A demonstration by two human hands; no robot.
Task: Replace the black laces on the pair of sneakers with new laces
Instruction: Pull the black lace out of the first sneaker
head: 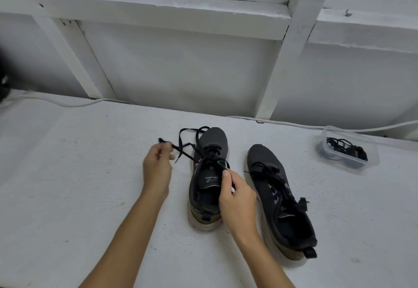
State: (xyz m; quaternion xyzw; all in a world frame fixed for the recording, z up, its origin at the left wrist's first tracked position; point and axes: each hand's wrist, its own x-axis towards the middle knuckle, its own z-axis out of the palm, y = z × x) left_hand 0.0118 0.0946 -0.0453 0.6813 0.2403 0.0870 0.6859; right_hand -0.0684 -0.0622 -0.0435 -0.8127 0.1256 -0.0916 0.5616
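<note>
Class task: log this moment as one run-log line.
left hand: pinches lace | right hand: pinches lace at left sneaker | right sneaker: still laced | box: holds laces

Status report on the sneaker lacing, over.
Left hand pinching lace end. Right hand pinching lace at left sneaker. Nothing in the way.

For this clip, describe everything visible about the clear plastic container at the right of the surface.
The clear plastic container is a small, shallow, rectangular tub with rounded corners and see-through walls, with no lid visible. It sits flat on the white surface at the far right, near a white cable along the wall. A tangle of black laces lies inside. Neither hand touches it, and it stands apart from both sneakers.
</note>
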